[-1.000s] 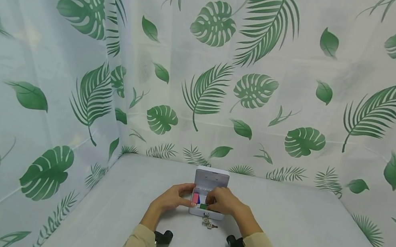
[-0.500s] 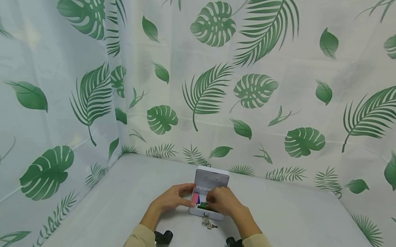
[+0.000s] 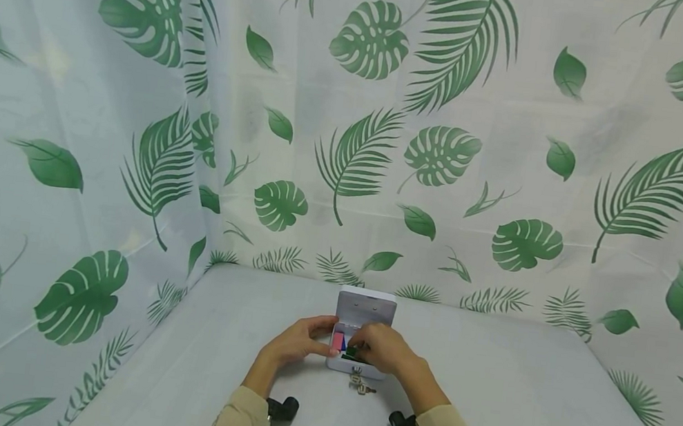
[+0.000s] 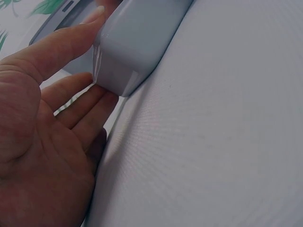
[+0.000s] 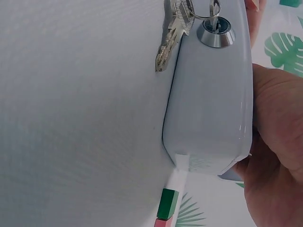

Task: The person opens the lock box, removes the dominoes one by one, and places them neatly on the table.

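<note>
Now left hand (image 3: 296, 342) holds left side of box (image 5: 210, 99), thumb over rim, fingers against outer wall, same as earlier. Box stands on table (image 3: 485, 395), lid (image 3: 365, 307) raised. Pink block (image 3: 338, 341) inside at left, blue block (image 3: 343, 344) just beside it. Green block (image 3: 350, 351) next, gap to blue narrower than second ago. Keys (image 3: 355, 380) at front lock (image 5: 216, 34); any marking too small to read. Right hand (image 3: 388, 348) inside box, farther left than earlier, fingers curled at green block; cannot tell whether gripping it.
</note>
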### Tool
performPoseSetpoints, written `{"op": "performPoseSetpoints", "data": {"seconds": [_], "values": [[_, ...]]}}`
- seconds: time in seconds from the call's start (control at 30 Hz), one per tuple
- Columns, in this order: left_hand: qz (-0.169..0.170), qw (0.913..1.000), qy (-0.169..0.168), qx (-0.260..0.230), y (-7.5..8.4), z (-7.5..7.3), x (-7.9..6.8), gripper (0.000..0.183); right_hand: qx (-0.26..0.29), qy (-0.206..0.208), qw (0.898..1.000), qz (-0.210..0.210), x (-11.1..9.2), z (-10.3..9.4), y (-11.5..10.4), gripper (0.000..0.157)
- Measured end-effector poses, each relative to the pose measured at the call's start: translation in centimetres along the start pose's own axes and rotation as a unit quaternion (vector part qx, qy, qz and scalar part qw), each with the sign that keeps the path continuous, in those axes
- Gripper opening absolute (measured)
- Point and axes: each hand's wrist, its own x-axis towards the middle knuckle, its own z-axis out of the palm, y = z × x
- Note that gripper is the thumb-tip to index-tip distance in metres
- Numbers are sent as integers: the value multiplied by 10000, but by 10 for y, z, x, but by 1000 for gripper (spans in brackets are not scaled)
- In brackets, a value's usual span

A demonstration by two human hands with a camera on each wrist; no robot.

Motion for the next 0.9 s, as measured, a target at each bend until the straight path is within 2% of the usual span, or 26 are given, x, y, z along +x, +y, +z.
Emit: {"op": "performPoseSetpoints", "data": {"seconds": [0.27,0.7,0.9], "values": [[1,10000,10,13,-1,0,1,79,-236,-30,9996,148,-1,-1,-1,16],[56,10000,14,55,-2,-1,1,78,-62,-263,9989,371,-3,-1,3,10],[46,10000,20,81,-2,0,1,78,-195,-113,9993,297,-2,0,3,7]]}}
